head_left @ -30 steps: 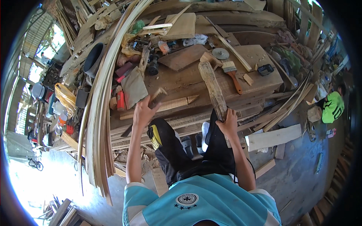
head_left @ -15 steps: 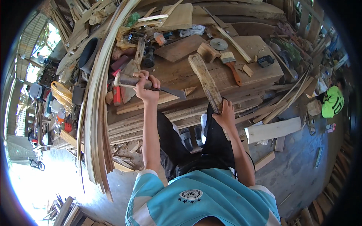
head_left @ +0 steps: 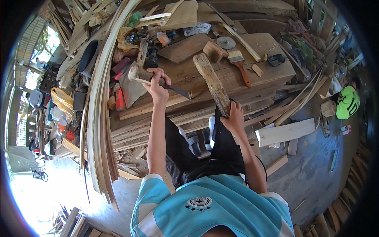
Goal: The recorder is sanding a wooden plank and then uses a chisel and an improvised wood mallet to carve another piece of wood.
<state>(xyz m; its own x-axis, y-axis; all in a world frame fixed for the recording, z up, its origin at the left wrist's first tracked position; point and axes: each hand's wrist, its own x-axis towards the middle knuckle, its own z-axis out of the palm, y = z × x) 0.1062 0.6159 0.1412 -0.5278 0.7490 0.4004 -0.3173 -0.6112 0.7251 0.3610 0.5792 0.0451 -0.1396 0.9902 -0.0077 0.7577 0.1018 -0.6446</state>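
My left hand [head_left: 156,84] is raised over the workbench and grips a wooden-handled chopping knife [head_left: 147,76]; its dark blade [head_left: 179,91] points right toward the wood. My right hand [head_left: 234,117] holds the near end of a long rough piece of wood [head_left: 212,82]. That piece slants up onto the wooden workbench [head_left: 272,71], with its far end lying on the top. I stand at the bench's front edge, and my dark trousers and sandals show below.
A paintbrush [head_left: 241,65], a wooden block [head_left: 214,50], a round metal disc [head_left: 226,42] and a small black tool [head_left: 276,60] lie on the bench. Long bent wood strips [head_left: 98,118] lean at the left. A plank [head_left: 285,131] lies on the floor. A person in green [head_left: 347,102] sits far right.
My left hand has taken the knife off the bench and lifted it higher and left. My right hand keeps its hold on the piece of wood.
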